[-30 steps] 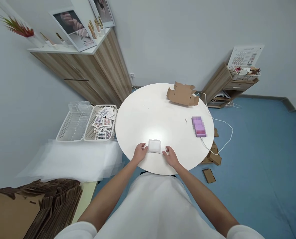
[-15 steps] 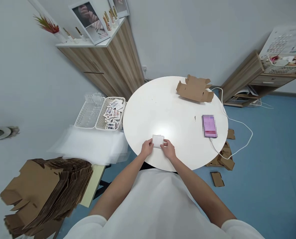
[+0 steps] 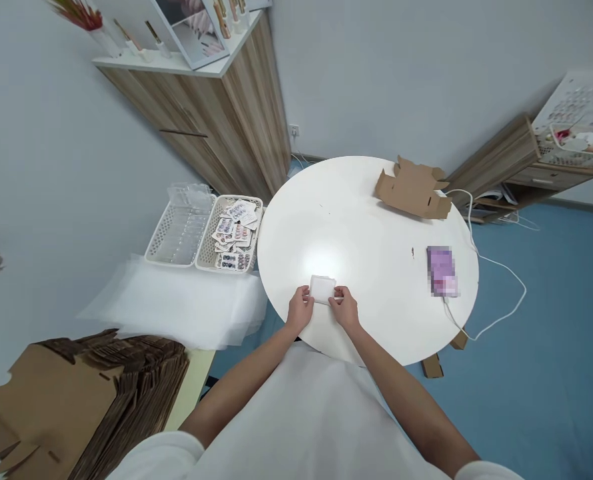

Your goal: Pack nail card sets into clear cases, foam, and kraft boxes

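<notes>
Between my two hands is a small, flat, whitish wrapped packet point(image 3: 322, 289) near the front edge of the round white table point(image 3: 296, 220). My left hand point(image 3: 300, 308) is closed on its left edge, thumb and fingers pinching it. The right edge is pinched by my right hand point(image 3: 344, 307) in the same way. What lies inside the wrapping cannot be made out. Farther back on the table lies an unfolded brown cardboard box point(image 3: 413, 189). A phone with a blurred purple screen point(image 3: 441, 270) rests at the right side, with a white cable point(image 3: 509, 270) plugged in.
Left of the table stand a basket of nail-set cards point(image 3: 234, 233) and a basket with clear plastic cases point(image 3: 179, 230). White foam sheets point(image 3: 176, 300) and a stack of flat cardboard boxes point(image 3: 76, 400) are nearer me. A wooden cabinet point(image 3: 201, 127) stands behind.
The camera view has shifted, so the table sits slightly lower and farther right. Both hands still hold the white packet at its sides, in nearly the same place on the table.
</notes>
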`<move>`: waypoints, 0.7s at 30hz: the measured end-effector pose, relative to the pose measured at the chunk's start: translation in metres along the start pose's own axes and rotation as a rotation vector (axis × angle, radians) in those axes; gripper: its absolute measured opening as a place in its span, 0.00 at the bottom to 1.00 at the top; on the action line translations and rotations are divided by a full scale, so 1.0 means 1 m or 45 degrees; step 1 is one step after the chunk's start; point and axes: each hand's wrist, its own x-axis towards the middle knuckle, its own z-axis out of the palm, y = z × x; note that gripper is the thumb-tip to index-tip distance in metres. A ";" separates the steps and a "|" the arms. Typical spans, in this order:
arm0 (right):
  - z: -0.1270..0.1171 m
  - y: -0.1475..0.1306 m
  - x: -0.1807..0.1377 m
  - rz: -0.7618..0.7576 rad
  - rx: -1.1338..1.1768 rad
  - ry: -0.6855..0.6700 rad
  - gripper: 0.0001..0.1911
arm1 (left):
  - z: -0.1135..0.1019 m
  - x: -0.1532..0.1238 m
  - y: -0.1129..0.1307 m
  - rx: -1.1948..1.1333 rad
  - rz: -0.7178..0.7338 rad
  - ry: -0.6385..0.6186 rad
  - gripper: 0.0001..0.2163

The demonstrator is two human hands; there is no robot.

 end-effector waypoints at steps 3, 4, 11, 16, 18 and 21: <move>0.025 -0.029 0.020 -0.036 0.028 0.004 0.16 | -0.022 0.018 -0.005 -0.096 0.017 0.075 0.15; 0.035 -0.040 0.028 -0.046 0.044 0.002 0.16 | -0.029 0.026 -0.006 -0.097 0.042 0.108 0.15; 0.097 -0.104 0.081 -0.153 0.123 -0.026 0.22 | -0.076 0.085 -0.003 0.188 0.058 0.301 0.24; 0.120 -0.122 0.102 -0.169 0.122 0.016 0.23 | -0.088 0.107 -0.006 0.143 0.089 0.234 0.30; 0.123 -0.124 0.105 -0.176 0.126 0.028 0.22 | -0.090 0.108 -0.010 0.105 0.111 0.199 0.31; 0.123 -0.124 0.104 -0.190 0.134 0.001 0.23 | -0.091 0.107 -0.014 0.048 0.127 0.158 0.32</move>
